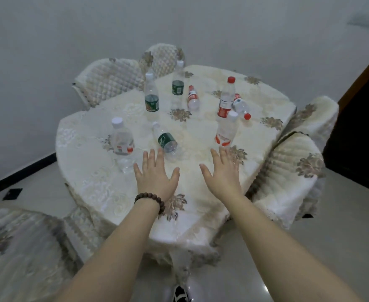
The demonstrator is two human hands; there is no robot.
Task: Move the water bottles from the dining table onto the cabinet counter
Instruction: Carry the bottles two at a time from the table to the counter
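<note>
A dark shoe (180, 294) is showing at the bottom edge, nearest the camera, on the pale glossy floor (331, 247). Above it two bare forearms are reaching forward over the near edge of the dining table (192, 205), which is wearing a cream embroidered cloth. The left hand (155, 173), with a bead bracelet (149, 201) on its wrist, is held flat with fingers straight and spread, holding nothing; its fingertips are lying just short of a green-label bottle on its side (165, 140), and whether they are touching it is hard to say. The right hand (222, 173) is likewise spread wide and holding nothing, palm down over the cloth. To the left a short white-capped bottle (122, 142) is standing upright near the table's left edge. Beyond the right hand a red-label bottle with a white cap (226, 132) is standing upright. Farther back two tall green-label bottles (151, 97) (177, 83) are standing, a small red-label bottle (193, 98) is lying beside them, and at the far right a tall red-capped bottle (226, 98) is standing with another bottle lying on its side (241, 106) just behind it. Quilted, cloth-covered chairs (288, 177) are ringing the table, against a plain grey wall (70, 29).
</note>
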